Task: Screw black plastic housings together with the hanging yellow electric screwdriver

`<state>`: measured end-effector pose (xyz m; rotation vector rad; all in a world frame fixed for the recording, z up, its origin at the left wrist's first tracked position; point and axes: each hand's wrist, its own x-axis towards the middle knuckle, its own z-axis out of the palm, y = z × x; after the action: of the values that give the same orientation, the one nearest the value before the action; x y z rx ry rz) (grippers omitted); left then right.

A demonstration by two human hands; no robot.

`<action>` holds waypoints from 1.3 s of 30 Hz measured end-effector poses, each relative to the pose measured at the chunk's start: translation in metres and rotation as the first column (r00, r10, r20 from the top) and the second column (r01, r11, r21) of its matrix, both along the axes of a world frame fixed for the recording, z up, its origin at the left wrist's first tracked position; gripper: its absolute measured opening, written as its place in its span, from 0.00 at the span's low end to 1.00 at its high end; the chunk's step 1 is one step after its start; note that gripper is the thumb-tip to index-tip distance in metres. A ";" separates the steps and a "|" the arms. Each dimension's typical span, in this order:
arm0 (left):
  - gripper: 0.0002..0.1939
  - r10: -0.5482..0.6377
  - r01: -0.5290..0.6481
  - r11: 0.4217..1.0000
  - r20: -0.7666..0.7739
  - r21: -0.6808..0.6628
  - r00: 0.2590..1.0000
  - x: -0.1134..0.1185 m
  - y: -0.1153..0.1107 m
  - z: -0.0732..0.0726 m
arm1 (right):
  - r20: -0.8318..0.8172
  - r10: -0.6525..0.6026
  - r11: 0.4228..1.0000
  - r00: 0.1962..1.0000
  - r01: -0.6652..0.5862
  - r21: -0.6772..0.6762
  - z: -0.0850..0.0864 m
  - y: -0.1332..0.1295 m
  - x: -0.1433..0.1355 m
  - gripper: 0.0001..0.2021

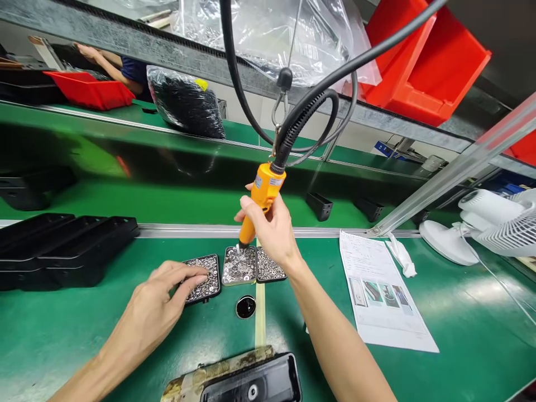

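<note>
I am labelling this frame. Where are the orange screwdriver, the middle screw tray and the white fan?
orange screwdriver (263,195), head view, on its orange body above the right hand.
middle screw tray (239,266), head view, on the screws inside.
white fan (506,231), head view, on its grille.

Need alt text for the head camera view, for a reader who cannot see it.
A person's right hand holds an orange electric screwdriver, hung from a cable, with its tip over the middle one of three small trays of screws on a green bench, while the left hand fingers the left tray. A black casing lies near the bottom edge, a printed sheet to the right.
</note>
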<state>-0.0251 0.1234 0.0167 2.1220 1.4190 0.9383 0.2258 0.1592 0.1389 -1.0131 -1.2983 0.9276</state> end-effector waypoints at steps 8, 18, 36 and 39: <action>0.17 -0.074 0.095 0.994 0.336 -0.049 0.939 0.031 -0.058 0.021 | -0.509 0.099 0.995 0.855 -0.091 0.041 0.021 -0.063 -0.027 0.15; 0.18 -0.001 0.079 0.986 0.481 -0.144 0.877 0.046 -0.072 0.033 | -0.569 0.193 0.980 0.800 -0.189 0.066 0.025 -0.084 -0.036 0.13; 0.18 -0.060 0.093 0.994 0.400 -0.064 0.914 0.045 -0.082 0.026 | -0.448 0.187 0.980 0.874 -0.197 0.023 0.021 -0.087 -0.047 0.15; 0.16 -0.074 0.095 0.995 0.381 -0.036 0.922 0.044 -0.083 0.025 | -0.428 0.157 0.984 0.890 -0.180 -0.013 0.018 -0.086 -0.047 0.14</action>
<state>0.0186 0.0406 0.0413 1.8199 1.1351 1.1850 0.1788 0.0731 0.1565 -0.6885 -1.0029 1.2445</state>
